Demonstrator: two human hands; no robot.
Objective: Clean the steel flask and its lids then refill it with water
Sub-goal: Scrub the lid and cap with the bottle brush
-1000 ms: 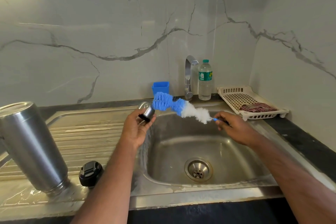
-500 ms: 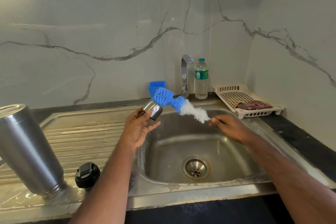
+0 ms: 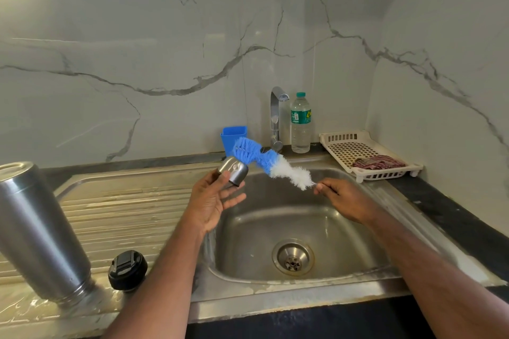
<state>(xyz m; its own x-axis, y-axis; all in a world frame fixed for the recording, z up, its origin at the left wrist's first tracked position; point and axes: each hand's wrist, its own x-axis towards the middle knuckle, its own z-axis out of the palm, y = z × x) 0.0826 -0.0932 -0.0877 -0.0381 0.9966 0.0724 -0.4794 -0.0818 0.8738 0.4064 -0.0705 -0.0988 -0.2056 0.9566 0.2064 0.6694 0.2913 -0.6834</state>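
Steel flask inverted beside black lid; left grip around steel cap, right pinching brush.

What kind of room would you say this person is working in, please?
Most likely a home kitchen, at the washing-up spot: a steel sink with a ribbed drainboard, a tap against marble-look wall tiles, and a plastic drying tray on the dark counter.

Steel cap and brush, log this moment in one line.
left hand: holds steel cap | right hand: holds bottle brush | over sink | flask upside down on drainboard
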